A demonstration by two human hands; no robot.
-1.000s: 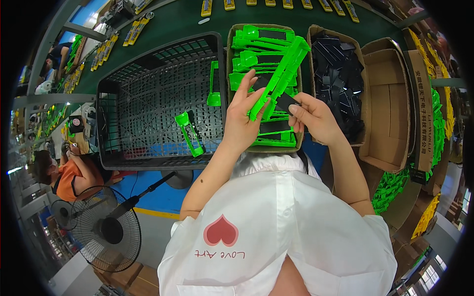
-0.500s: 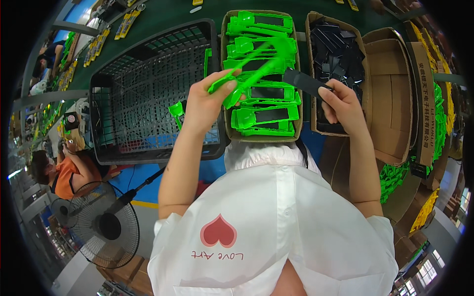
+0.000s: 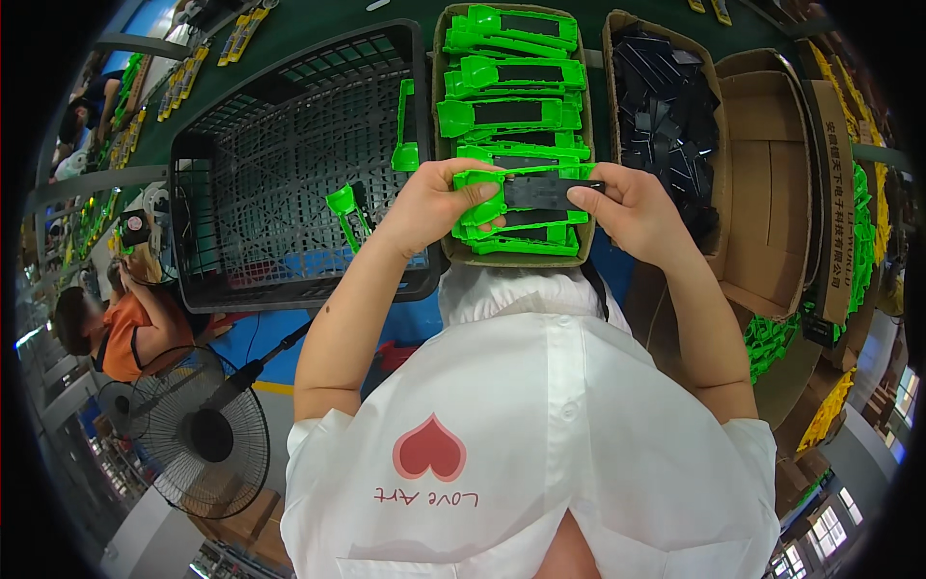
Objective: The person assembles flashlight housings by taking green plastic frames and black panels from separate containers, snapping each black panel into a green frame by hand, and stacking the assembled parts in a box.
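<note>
My left hand (image 3: 439,201) grips one end of a bright green plastic holder (image 3: 482,183), held level over a cardboard tray. My right hand (image 3: 629,205) pinches a flat black insert (image 3: 542,191) against the holder's frame. Beneath both hands, the cardboard tray (image 3: 442,77) holds several more green holders (image 3: 511,69), each with a dark panel. A second cardboard box of loose black inserts (image 3: 666,106) sits just right of the tray, close to my right hand.
A black lattice crate (image 3: 270,174) lies to the left with green pieces (image 3: 345,205) at its edge. An empty brown carton (image 3: 772,183) stands at right. A floor fan (image 3: 198,434) and a seated person in orange (image 3: 116,333) are at lower left.
The green holder, earlier raised at a slant in my left hand, now lies level between both hands. My right hand has brought the black insert from the right box onto it.
</note>
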